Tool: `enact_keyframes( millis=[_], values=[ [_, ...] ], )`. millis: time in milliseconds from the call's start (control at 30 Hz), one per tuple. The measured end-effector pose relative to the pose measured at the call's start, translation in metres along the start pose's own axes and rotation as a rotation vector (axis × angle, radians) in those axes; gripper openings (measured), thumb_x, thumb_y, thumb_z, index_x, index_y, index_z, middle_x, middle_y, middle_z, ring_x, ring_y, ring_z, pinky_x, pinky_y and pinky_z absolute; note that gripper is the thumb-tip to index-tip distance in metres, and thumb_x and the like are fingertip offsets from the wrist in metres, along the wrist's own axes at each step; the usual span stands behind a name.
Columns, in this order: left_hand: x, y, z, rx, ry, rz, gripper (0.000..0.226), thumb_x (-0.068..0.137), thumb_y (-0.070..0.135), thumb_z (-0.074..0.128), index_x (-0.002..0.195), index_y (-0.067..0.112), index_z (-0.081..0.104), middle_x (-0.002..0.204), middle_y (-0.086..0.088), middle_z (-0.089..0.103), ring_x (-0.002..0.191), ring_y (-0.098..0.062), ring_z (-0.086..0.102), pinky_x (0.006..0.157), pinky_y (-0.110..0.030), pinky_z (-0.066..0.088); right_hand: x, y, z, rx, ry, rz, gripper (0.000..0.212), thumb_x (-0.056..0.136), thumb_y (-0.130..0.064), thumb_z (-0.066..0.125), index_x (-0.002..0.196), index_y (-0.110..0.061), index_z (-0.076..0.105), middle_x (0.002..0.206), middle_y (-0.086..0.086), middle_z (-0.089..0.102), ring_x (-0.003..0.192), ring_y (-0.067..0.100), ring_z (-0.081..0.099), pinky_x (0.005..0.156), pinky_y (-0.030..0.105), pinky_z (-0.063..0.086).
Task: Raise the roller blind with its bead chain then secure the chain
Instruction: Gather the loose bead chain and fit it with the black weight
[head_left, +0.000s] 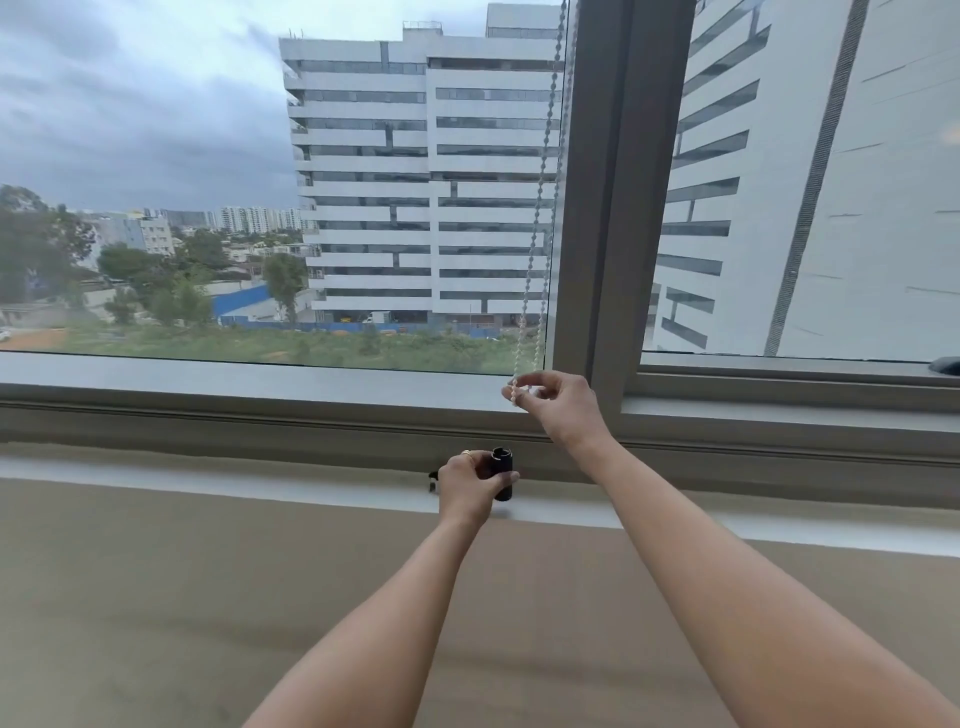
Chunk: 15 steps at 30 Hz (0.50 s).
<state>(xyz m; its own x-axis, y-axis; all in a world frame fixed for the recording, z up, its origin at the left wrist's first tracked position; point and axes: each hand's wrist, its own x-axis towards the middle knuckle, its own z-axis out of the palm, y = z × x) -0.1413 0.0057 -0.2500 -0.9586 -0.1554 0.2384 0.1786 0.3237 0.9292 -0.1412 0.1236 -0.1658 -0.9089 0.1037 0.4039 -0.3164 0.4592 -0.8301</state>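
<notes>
Now your right hand (556, 405) pinches the bottom loop of the bead chain (540, 208), which hangs down beside the window post (597, 208). Your left hand (467, 480) has its fingers curled round a small black tube (503, 470) on the sill (208, 478).

High-floor room, likely an office: grey-framed window (597, 208) above the right hand (558, 402) overlooks a tower block (415, 182).
</notes>
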Motion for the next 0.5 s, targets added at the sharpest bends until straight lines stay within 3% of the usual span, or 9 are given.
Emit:
enact_keyframes(
  millis=[100,233,400,500],
  values=[
    [-0.003,0.016,-0.003,-0.094,0.021,0.056,0.026,0.066,0.010,0.079,0.090,0.004,0.070,0.087,-0.011,0.073,0.066,-0.006,0.061,0.055,0.002,0.038,-0.003,-0.002,-0.002,-0.004,0.010,-0.006,0.015,0.070,-0.042,0.074,0.061,-0.037,0.063,0.062,-0.010,0.053,0.071,0.014,0.055,0.079,0.036,0.048],
    [-0.005,0.035,-0.004,-0.140,-0.005,0.121,0.027,0.067,0.013,0.079,0.092,0.006,0.070,0.085,-0.008,0.071,0.071,-0.010,0.063,0.060,0.000,0.042,-0.009,-0.007,-0.008,-0.020,0.044,0.000,0.016,0.069,-0.043,0.075,0.060,-0.041,0.062,0.090,0.002,0.063,0.096,0.020,0.061,0.088,0.036,0.048],
    [-0.010,0.051,-0.008,-0.189,-0.066,0.154,0.027,0.067,0.013,0.080,0.092,0.003,0.071,0.089,-0.016,0.073,0.078,-0.022,0.068,0.081,-0.033,0.055,-0.018,-0.013,-0.011,0.064,0.020,0.029,0.010,0.072,-0.037,0.074,0.069,-0.035,0.065,0.099,0.010,0.065,0.102,0.022,0.059,0.085,0.033,0.047],
    [-0.013,0.059,-0.012,-0.216,-0.091,0.174,0.022,0.068,0.012,0.079,0.088,0.006,0.073,0.084,-0.015,0.074,0.076,-0.026,0.070,0.080,-0.036,0.056,-0.024,-0.018,-0.011,0.114,0.002,0.043,0.009,0.073,-0.036,0.075,0.070,-0.034,0.066,0.103,0.015,0.066,0.101,0.026,0.062,0.083,0.038,0.053]
  ],
)
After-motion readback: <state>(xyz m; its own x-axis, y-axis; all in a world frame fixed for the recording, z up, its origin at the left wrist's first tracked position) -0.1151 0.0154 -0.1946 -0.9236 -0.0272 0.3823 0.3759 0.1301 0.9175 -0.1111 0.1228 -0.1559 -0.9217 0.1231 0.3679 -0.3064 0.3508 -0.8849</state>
